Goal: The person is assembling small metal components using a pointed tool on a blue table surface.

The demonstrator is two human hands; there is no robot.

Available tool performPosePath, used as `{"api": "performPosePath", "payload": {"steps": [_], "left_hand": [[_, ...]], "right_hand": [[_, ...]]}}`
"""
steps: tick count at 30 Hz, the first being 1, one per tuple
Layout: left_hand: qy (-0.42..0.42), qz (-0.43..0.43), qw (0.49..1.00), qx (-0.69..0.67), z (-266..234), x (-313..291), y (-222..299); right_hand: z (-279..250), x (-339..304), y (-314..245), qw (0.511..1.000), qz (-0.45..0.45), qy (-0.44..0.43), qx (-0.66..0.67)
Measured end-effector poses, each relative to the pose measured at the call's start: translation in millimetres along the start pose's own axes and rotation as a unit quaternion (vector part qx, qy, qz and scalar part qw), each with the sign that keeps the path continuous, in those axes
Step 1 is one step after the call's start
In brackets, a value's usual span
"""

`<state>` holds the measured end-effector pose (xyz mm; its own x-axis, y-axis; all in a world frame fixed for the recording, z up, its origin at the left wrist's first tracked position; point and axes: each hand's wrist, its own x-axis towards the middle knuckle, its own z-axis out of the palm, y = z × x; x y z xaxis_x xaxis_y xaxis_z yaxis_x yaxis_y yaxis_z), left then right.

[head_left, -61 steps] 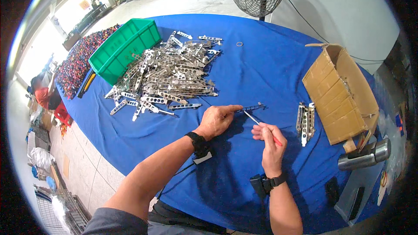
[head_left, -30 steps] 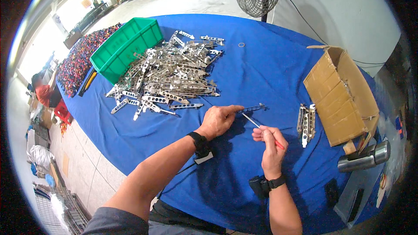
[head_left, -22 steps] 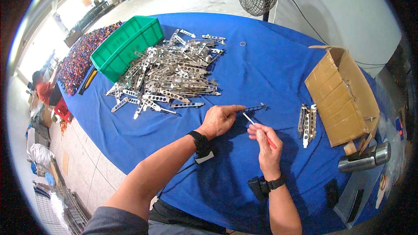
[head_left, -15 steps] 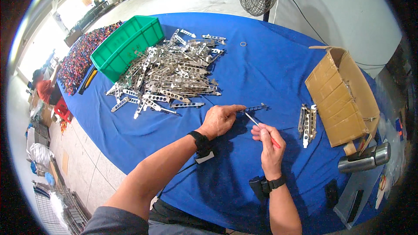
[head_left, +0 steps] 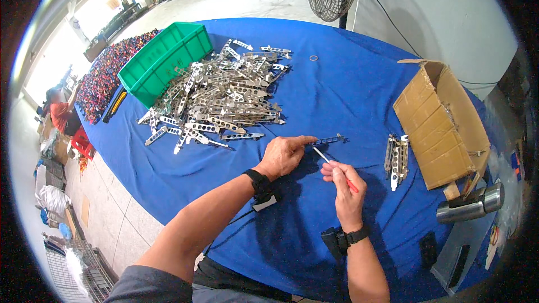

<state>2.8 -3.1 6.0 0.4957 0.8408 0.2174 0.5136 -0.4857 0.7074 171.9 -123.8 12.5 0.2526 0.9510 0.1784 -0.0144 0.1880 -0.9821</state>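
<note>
Forefinger [head_left: 305, 139] outstretched, left hand [head_left: 282, 156] meets metal strip [head_left: 330, 139], grip unclear; right hand [head_left: 348, 191] clamps red-handled tool [head_left: 321, 155].

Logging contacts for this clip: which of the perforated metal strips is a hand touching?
The lone strip at the fingertip of the left hand, apart from the big pile and the small group beside the cardboard box.

**Blurred Characters on a Green Rectangular Plastic Crate [head_left: 164, 74]**

Dark marks resembling printed characters stand on the crate's long outer side, too smeared to make out. No text, number, label or sign can be read anywhere.
</note>
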Motion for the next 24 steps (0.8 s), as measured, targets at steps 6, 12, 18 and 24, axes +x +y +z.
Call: {"api": "performPosePath", "payload": {"steps": [6, 12, 18, 24], "left_hand": [[0.004, 0.003, 1.0, 0.0, -0.1, -0.5, 0.9], [0.001, -0.005, 1.0, 0.002, 0.4, 0.2, 0.5], [0.007, -0.005, 1.0, 0.009, 1.4, 0.6, -0.6], [0.004, -0.008, 1.0, 0.002, -0.4, 0.0, 0.1]], "right_hand": [[0.9, 1.0, 0.3, 1.0, 0.007, 0.026, 0.011], [-1.1, 0.2, 2.3, 1.0, 0.007, 0.02, 0.01], [2.0, 1.1, 1.3, 1.0, -0.021, 0.02, 0.001], [0.7, -0.2, 0.2, 1.0, -0.012, 0.005, 0.012]]}}
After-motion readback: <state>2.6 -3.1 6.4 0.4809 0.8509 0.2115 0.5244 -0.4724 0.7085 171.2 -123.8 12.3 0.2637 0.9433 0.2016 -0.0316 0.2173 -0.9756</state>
